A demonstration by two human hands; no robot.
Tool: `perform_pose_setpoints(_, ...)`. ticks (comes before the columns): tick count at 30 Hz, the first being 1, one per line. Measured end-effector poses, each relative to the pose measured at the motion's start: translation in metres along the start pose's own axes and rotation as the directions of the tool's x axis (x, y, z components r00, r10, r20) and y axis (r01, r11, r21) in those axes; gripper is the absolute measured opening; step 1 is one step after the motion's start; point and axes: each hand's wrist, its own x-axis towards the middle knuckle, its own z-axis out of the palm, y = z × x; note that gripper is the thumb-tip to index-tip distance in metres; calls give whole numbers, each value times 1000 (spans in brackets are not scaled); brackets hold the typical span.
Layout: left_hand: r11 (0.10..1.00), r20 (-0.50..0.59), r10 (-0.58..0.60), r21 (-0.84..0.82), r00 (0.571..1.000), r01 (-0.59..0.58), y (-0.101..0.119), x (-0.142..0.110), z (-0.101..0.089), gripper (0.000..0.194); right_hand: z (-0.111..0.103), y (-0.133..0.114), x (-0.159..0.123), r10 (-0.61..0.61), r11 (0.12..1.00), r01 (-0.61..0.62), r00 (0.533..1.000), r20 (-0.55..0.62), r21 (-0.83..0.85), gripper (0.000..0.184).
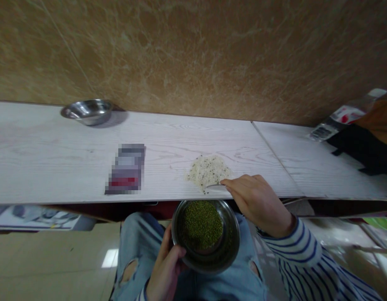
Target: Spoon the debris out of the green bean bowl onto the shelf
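Metal bowl (90,113) far L on white worktop (39,146), nr brown marbled wall (193,54); pixelated flat item (126,171) nearer, also L. Far R: clear btl (347,115) w/ white cap, beside black/orange item (369,142). Near R, below worktop lvl: green item (381,223).

I seem to be in a home or a small eatery, though I cannot tell which: a white wood-grain counter (168,138) runs along a brown marbled wall (193,54), above a glossy tiled floor (71,263), with a steel bowl (95,121) far left, a plastic bottle (340,118) far right and loose pale grain (209,169) near me.
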Motion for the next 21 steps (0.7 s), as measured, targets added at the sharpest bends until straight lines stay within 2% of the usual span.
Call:
perform_pose_setpoints(7,1000,32,-28,1,999,28,-2,4,-4,84,1,-7,0,-18,999,16,999,46,46,26)
perform_pose_setpoints(13,1000,7,21,-3,1000,-21,5,-4,4,78,-1,-3,-6,-20,998,17,999,44,53,26)
perform_pose_setpoints(21,1000,13,21,-17,1000,-21,6,-7,5,79,2,-7,-7,-11,998,9,1000,29,68,26)
